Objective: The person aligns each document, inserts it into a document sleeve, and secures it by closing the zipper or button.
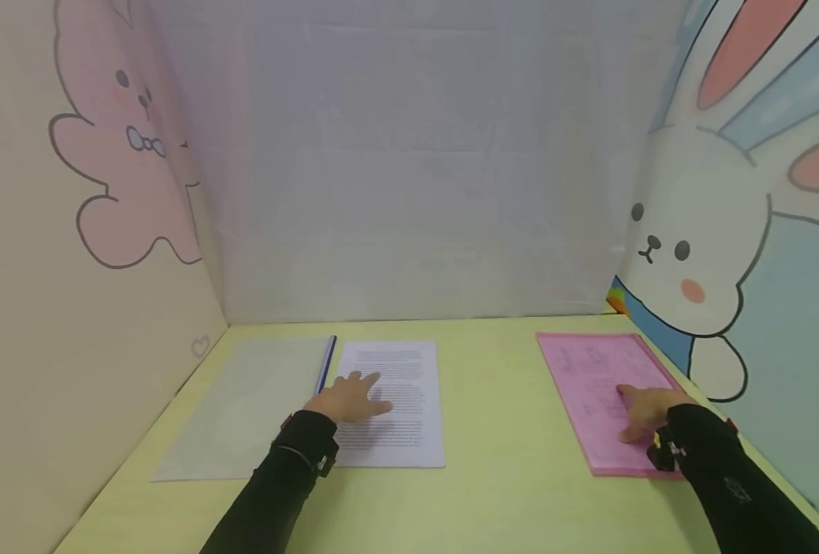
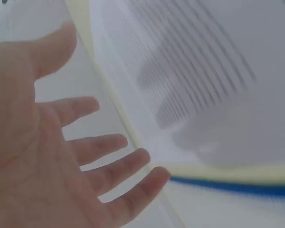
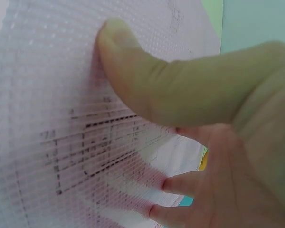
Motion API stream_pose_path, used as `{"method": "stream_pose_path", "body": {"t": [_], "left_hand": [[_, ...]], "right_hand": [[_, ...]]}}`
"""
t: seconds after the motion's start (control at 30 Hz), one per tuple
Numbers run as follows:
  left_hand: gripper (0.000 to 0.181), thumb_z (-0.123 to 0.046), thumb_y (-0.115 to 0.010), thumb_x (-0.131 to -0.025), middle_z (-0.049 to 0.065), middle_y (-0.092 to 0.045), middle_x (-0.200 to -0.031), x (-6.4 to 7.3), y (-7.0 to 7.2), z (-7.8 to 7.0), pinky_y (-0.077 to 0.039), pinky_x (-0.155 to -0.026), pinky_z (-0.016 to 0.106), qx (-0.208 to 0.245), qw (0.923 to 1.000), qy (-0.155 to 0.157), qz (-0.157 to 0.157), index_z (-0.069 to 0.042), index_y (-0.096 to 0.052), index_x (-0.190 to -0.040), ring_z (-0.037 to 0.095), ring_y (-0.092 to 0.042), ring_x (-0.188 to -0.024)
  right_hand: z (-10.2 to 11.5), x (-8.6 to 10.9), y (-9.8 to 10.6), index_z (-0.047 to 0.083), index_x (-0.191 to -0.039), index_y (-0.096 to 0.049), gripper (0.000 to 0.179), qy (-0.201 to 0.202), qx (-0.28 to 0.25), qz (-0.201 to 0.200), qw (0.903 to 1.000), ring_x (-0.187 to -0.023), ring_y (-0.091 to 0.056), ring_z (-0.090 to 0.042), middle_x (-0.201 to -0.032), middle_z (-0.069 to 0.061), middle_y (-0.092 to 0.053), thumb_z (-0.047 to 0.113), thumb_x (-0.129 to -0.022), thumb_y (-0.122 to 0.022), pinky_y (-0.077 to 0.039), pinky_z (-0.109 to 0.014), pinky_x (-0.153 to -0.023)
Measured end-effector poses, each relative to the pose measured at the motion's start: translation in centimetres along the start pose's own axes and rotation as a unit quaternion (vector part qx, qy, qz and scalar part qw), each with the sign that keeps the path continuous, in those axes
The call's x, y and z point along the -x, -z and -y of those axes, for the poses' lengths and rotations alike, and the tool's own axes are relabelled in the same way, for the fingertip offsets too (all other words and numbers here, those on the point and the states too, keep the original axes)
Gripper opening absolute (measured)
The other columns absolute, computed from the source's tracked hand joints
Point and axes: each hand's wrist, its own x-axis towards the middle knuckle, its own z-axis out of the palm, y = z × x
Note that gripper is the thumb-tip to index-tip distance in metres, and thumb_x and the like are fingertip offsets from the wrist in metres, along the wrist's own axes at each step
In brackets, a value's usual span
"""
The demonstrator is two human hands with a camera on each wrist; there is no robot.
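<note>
My left hand (image 1: pixel 349 398) is spread, fingers straight and apart, over the left side of a white printed sheet (image 1: pixel 402 431) or stack of sheets. In the left wrist view its palm and fingers hold nothing, and their shadow falls on the text. Left of the sheet lies a clear report cover (image 1: pixel 243 400) with a blue spine bar (image 1: pixel 328 362). My right hand (image 1: pixel 648 412) rests on a pink document pouch (image 1: pixel 583 377) with a see-through grid-textured face. Its thumb (image 3: pixel 121 42) and straight fingertips meet that surface; printed lines show through.
Everything lies on a pale yellow table (image 1: pixel 493 431). A white sheet-like backdrop (image 1: pixel 416 169) stands behind it. Side walls carry a pink cartoon (image 1: pixel 118 192) on the left and a white rabbit (image 1: pixel 700 246) on the right, close to the pouch.
</note>
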Motion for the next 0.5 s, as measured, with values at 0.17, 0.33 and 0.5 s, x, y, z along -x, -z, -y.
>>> {"method": "stream_pose_path", "body": {"t": [0.17,0.33,0.5], "left_hand": [[0.058,-0.033,-0.062,-0.100,0.029,-0.049,-0.143,-0.3,1.3,6.0,-0.041,-0.098,0.070,-0.038,0.9974,0.038,-0.049,-0.003,-0.050,-0.148,0.052,-0.046,-0.130],[0.055,-0.026,-0.060,-0.099,0.037,-0.050,-0.135,0.7,1.5,14.1,-0.044,-0.090,0.073,-0.045,0.9897,0.097,-0.095,0.006,-0.048,-0.143,0.058,-0.048,-0.121],[0.067,-0.035,-0.064,-0.096,0.045,-0.045,-0.122,2.7,1.6,19.4,-0.045,-0.083,0.072,-0.007,0.9791,0.164,-0.120,0.017,-0.043,-0.132,0.063,-0.046,-0.111]], "right_hand": [[0.2,-0.1,0.2,-0.014,-0.149,-0.025,0.106,-0.014,-0.010,0.004,0.9999,-0.119,-0.044,-0.055,-0.139,-0.046,-0.039,0.041,-0.080,-0.084,-0.028,-0.075,-0.104],[0.3,-0.2,0.1,-0.012,-0.150,-0.025,0.107,-0.023,-0.012,0.006,0.9996,-0.116,-0.044,-0.053,-0.139,-0.045,-0.039,0.042,-0.079,-0.084,-0.029,-0.075,-0.104],[0.3,0.0,0.3,-0.014,-0.149,-0.025,0.104,-0.021,-0.002,0.003,0.9998,-0.114,-0.046,-0.052,-0.138,-0.046,-0.039,0.039,-0.081,-0.083,-0.029,-0.074,-0.104]]}}
